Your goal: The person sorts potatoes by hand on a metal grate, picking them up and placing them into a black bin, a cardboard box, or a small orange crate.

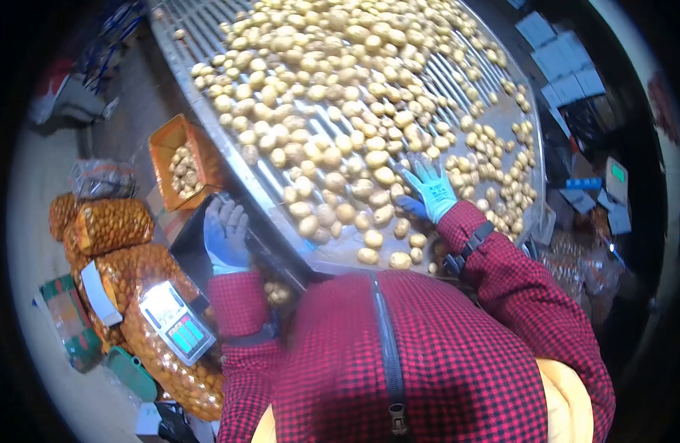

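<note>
Pale potatoes (pixel 332 81) cover a slatted metal sorting table (pixel 179 44) in front of me. My right hand (pixel 434 193), in a light blue glove with darker fingertips, has its fingers spread among the potatoes near the table's front edge. A few loose potatoes (pixel 400 260) lie on the smooth metal close to my body. My left hand (pixel 227 235), in a blue-grey glove, is held over a black chute or bin (pixel 188 240) left of the table, its fingers stretched out and nothing in them. Partly hidden beside my left sleeve are more potatoes (pixel 278 293).
An orange crate (pixel 162 159) with some potatoes stands left of the table. Net sacks of potatoes (pixel 114 225) are piled nearer, with a digital scale display (pixel 179 323) in front. White boxes (pixel 565 63) and another display (pixel 617 177) are at the right.
</note>
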Demonstrator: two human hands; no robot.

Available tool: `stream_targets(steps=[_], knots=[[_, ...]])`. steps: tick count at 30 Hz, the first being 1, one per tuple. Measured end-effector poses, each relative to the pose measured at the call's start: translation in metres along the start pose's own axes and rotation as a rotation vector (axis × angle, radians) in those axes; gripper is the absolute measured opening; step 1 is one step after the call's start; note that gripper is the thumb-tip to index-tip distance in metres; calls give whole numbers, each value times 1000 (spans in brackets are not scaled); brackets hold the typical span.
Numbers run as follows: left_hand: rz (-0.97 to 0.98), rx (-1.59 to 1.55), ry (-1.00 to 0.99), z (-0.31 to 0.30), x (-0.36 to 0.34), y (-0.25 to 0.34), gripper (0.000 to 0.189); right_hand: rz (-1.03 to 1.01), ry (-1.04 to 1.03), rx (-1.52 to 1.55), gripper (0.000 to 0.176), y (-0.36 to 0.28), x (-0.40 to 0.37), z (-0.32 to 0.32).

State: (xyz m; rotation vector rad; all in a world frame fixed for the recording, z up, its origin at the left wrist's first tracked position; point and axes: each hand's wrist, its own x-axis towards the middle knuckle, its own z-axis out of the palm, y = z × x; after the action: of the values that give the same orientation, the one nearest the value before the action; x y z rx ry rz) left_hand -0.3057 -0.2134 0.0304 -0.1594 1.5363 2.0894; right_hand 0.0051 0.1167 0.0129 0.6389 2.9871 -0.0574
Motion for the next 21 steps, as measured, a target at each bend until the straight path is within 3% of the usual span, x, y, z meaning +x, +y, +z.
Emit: stream_targets(steps=[2, 3, 5, 6, 7, 8, 9, 12, 15, 18, 19, 21], knots=[[3, 20, -110, 35, 8, -6, 51, 91, -24, -29, 72, 22, -28, -3], [41, -105, -347, 50, 11, -11, 44, 170, 22, -3, 71, 31, -41, 0], [2, 400, -217, 95, -35, -13, 35, 205, -24, -12, 69, 57, -69, 8], [271, 735, -319, 82, -20, -42, 29, 257, -52, -32, 68, 62, -84, 10], [653, 851, -405, 69, -13, -72, 31, 309, -82, -49, 67, 66, -98, 13], [849, 1120, -448, 72, -19, -72, 35, 269, 8, -28, 66, 76, -117, 19], [1050, 1385, -487, 76, -26, -71, 40, 358, 39, 10, 66, 79, -129, 22], [988, 1668, -554, 84, -50, -74, 53, 586, 134, 127, 70, 76, -168, 28], [812, 1820, -557, 98, -61, -69, 69, 481, -87, 200, 72, 52, -190, 13], [856, 1937, -684, 122, -59, -80, 83, 383, -8, 148, 72, 30, -179, 17], [813, 1918, -708, 140, -60, -80, 83, 356, 15, 87, 72, 26, -173, 18], [926, 1864, -750, 171, -43, -95, 80, 358, -1, 107, 69, 39, -154, 13]])
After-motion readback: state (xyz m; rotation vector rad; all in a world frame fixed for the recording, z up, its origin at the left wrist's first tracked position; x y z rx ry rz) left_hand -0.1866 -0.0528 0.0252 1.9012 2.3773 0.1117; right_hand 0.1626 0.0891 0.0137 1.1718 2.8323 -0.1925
